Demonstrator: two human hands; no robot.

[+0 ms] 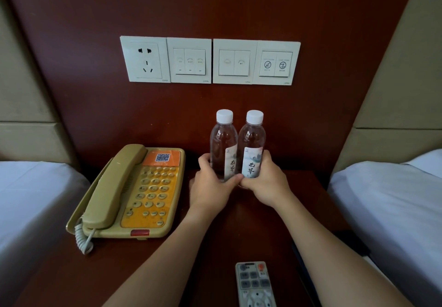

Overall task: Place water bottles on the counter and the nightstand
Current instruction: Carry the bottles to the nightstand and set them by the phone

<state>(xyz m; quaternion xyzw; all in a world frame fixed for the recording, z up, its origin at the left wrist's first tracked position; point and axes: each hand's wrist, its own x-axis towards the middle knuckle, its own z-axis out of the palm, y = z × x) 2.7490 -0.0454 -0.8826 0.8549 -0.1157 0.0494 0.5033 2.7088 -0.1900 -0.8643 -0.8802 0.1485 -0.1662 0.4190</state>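
Clear water bottles (236,146) stand upright, caps up, apparently touching, left hand (210,187) and right hand (265,184) fingers gripping them.

A beige corded telephone (129,194) with an orange keypad panel lies at the left, its handset in the cradle and its coiled cord hanging off the near left corner. A grey remote control (256,285) lies at the near edge, cut off by the frame. On the dark red wall panel (71,32) at the far side, four white plates sit in a row: a power socket (144,59) leftmost, then three switch plates (256,62). A white-sheeted bed (28,201) flanks the left and another bed (392,201) the right, each with a padded beige headboard behind it.
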